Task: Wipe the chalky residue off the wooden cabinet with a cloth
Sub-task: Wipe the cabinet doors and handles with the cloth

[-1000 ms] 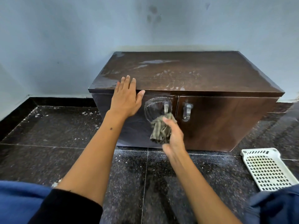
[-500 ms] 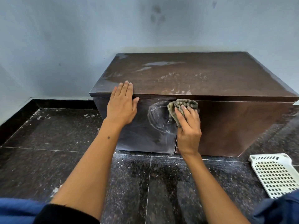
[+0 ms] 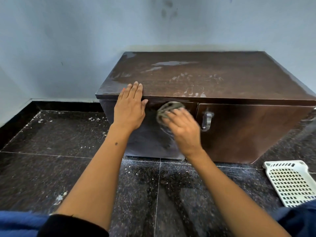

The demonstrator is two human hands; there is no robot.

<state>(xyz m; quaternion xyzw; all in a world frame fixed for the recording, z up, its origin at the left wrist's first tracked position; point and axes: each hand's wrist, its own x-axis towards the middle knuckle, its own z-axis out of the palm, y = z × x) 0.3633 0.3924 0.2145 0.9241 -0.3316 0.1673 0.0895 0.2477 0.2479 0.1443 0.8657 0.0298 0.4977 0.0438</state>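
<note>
Standing against the pale wall on dark speckled floor tiles (image 3: 51,139): wooden cabinet (image 3: 248,134), low and wide, two doors, top streaked with chalky residue (image 3: 174,63) toward the back and fainter smears near the front edge, left door hazy with powder. Likely to stay half-done if only the door front gets attention, since the top carries the heaviest marks. Braced over the front left lip of the top: left hand (image 3: 130,108), fingers straight and close together, holding nothing; liable to slide on the dusty surface and pick up chalk, then print it elsewhere. Pressed to the upper part of the left door: right hand (image 3: 183,127), motion-blurred, fingers spread over a bunched cloth (image 3: 168,109) (grip on it probably loose, hard to confirm through the blur). Risk of a saturated cloth merely dragging powder into arcs rather than lifting it. Just right of that hand: metal handle (image 3: 206,119) on the right door, apt to snag a fold or rap knuckles on a wide stroke. Lying off to the right on the floor, well apart: white perforated basket (image 3: 289,183).
</note>
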